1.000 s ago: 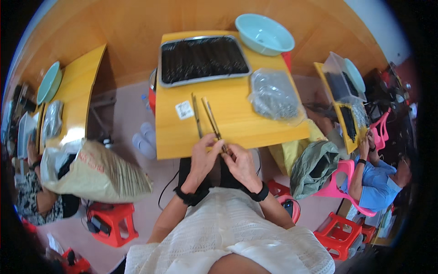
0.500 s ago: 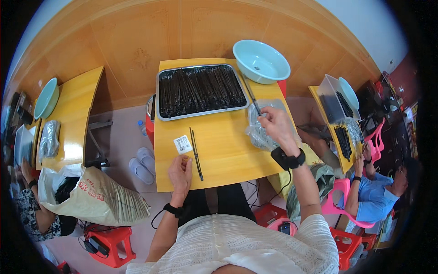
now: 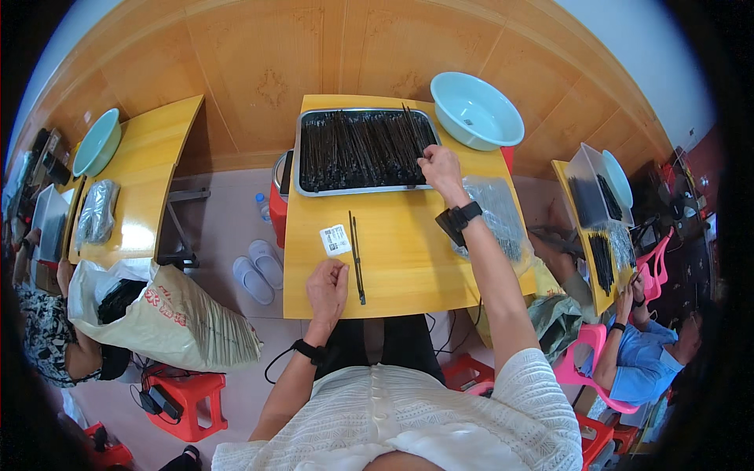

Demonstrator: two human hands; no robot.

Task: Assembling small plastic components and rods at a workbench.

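Right hand (image 3: 440, 166) pinches dark sticks (image 3: 412, 129) at the tray (image 3: 302, 157), upper centre; a loose pinch could scatter them. Left hand (image 3: 327, 287) rests empty, fingers curled, at the table's (image 3: 408, 267) near edge.

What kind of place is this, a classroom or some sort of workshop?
Most likely a small hand-assembly workshop. Several yellow desks stand in a row, each with a metal tray of thin black sticks and a pale basin, and other people work seated at neighbouring desks.

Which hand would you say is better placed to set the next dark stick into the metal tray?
The right hand: it reaches over the metal tray edge. The left hand rests at the near table edge.
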